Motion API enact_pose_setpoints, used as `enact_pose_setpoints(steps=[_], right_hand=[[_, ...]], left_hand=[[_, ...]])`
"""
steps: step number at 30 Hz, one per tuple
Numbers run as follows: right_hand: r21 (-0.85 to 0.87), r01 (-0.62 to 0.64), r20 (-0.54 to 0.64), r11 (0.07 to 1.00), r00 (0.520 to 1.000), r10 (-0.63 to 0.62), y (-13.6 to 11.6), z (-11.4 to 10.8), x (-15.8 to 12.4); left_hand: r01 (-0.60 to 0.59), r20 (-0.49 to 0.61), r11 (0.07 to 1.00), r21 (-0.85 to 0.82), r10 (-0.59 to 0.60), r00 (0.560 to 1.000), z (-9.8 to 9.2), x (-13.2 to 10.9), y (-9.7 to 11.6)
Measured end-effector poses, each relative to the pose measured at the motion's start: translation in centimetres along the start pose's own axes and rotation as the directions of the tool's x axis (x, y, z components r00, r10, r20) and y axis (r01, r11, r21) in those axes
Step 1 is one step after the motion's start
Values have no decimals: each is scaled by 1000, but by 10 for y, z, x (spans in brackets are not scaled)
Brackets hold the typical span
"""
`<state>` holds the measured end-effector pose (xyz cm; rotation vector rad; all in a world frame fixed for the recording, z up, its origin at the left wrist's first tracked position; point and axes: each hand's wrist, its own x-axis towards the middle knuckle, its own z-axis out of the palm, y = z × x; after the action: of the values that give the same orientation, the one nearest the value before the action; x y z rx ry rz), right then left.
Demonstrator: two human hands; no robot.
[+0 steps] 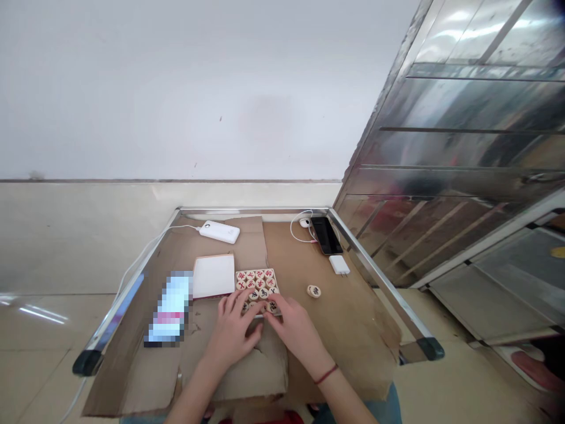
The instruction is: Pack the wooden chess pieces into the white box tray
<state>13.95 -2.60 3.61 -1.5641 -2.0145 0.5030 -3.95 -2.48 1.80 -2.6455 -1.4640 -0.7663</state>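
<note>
A small box (276, 277) holds rows of round wooden Chinese chess pieces (260, 284), red-marked at the far side and black-marked nearer me. My left hand (236, 327) rests over the near left part of the box. Its fingers are spread across the pieces and its thumb is apart. At the near right corner, my right hand (293, 327) has its thumb and forefinger around a black-marked piece (272, 307). The fingers hide some near pieces. To the right, two loose pieces (313, 291) lie together on the cardboard, one partly over the other.
Left of the box lies an open white lid (213, 275), with a pixelated phone (170, 309) beyond it. A white power bank (219, 231), a black phone (326, 235) and a white charger plug (339, 265) sit farther back. Cardboard (344, 335) covers the metal-framed table.
</note>
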Motion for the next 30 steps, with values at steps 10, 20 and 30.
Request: enact_pose_setpoints(steps=[10,20,30], right_hand=[[8,21,-21,1000,1000,-21,0,-9,-1],[51,88,-133,995,988,-81,7,-1,0],[-182,-117,-479,976,878,15,85,-1,2]], left_hand=[[-13,-52,1000,-24,12,999,5,6,1],[-75,-96,997,-3,75,993,9,5,-3],[-80,-65,997,4,81,995,24,18,-5]])
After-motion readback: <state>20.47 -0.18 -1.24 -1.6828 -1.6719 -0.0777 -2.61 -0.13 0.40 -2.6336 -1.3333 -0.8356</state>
